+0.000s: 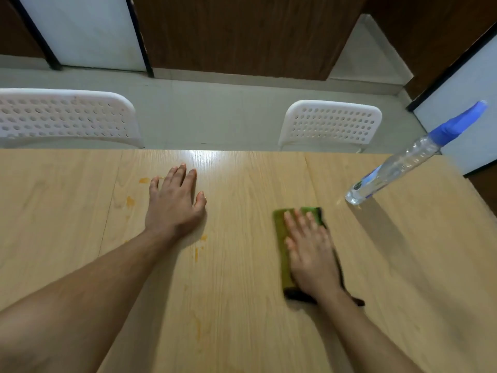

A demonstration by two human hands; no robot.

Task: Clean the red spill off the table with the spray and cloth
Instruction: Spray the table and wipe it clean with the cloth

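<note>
My right hand [309, 254] lies flat with straight fingers on a folded green cloth [282, 238] on the light wooden table [242, 305]. My left hand [174, 203] rests palm down on the table, fingers straight, well left of the cloth. Orange-red smears of the spill [144, 180] show left of my left hand, and more streaks of it [196, 254] lie below that hand. A clear spray bottle [398, 168] with a blue head stands at the table's far right, apart from both hands.
Two white perforated chairs stand behind the table's far edge, one at the left [67, 114] and one at the right [333, 125]. Beyond them is a grey floor and dark wooden wall panels. The table's right edge runs close to the bottle.
</note>
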